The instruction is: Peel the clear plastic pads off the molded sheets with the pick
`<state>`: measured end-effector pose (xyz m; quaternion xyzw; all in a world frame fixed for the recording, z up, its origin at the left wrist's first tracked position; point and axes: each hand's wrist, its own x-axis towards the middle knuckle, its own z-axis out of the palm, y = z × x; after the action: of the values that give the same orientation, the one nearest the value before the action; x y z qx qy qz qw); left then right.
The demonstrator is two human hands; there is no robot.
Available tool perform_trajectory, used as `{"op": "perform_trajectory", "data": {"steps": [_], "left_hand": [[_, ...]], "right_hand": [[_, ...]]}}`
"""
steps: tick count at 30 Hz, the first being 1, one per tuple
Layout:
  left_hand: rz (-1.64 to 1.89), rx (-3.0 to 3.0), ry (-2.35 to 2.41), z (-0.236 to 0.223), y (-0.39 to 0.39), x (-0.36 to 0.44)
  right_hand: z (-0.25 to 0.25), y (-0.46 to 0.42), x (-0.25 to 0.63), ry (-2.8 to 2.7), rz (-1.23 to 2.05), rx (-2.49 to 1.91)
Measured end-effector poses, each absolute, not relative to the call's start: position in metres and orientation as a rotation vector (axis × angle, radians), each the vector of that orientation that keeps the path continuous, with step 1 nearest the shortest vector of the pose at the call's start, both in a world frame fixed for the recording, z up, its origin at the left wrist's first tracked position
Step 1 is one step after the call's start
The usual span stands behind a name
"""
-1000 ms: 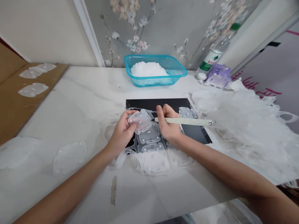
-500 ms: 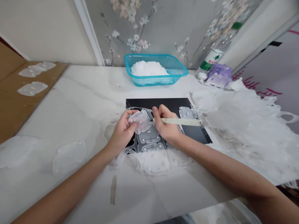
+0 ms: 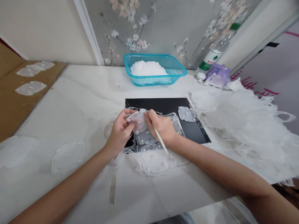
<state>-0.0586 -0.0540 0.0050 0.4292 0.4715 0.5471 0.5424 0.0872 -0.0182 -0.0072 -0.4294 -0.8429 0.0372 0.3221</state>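
My left hand (image 3: pixel 123 130) pinches a translucent, frosted plastic piece (image 3: pixel 138 120) with small raised dots, thumb in front and fingers behind. Close against its right edge, my right hand (image 3: pixel 161 126) is closed around a slim, flat, pale tool (image 3: pixel 161 140). The tool's rear end points down toward me, while its working tip is hidden by the fingers. Beneath both hands lies a black sheet (image 3: pixel 154 102) bearing a translucent moulded sheet (image 3: pixel 149 137) with several similar pieces in its frame. One loose piece (image 3: pixel 187 114) rests on the black sheet's right side.
A blue basket (image 3: pixel 155 81) holding white pieces stands at the back. A large heap of translucent plastic scrap (image 3: pixel 243 121) covers the right side, with a bottle (image 3: pixel 211 56) and a purple packet (image 3: pixel 218 75) behind it. Loose pieces (image 3: pixel 68 157) lie left; cardboard (image 3: pixel 52 82) borders the table.
The pale tool has swung from pointing right to pointing down toward me, as my right hand turned and moved slightly left, nearer the held piece. My left hand keeps its pinch.
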Motion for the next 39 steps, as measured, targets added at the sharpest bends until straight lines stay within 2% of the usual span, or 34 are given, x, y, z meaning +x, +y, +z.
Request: {"op": "perform_trajectory", "data": {"steps": [9,13,18,25,32,39], "left_hand": [[1.300,1.091,1.138,0.002,-0.054,-0.059],[1.310,1.110,1.185,0.003,-0.056,-0.061],[1.414,0.876,1.200,0.003,-0.053,-0.064],[1.417,0.779,1.237,0.001,-0.048,-0.065],[1.388,0.867,1.220,0.001,-0.048,-0.064],[1.276,1.128,1.223,-0.001,-0.053,-0.062]], "right_hand": [[-0.008,-0.018,0.083,-2.137,0.189,-1.251],[-0.014,-0.002,0.090,-1.928,0.324,-1.342],[-0.020,0.017,0.104,-1.551,0.448,-1.214],[-0.017,0.012,0.101,-1.421,0.660,-1.100],[-0.013,0.005,0.102,-1.458,0.856,-1.130],[-0.001,0.012,0.105,-1.757,0.920,-0.883]]}}
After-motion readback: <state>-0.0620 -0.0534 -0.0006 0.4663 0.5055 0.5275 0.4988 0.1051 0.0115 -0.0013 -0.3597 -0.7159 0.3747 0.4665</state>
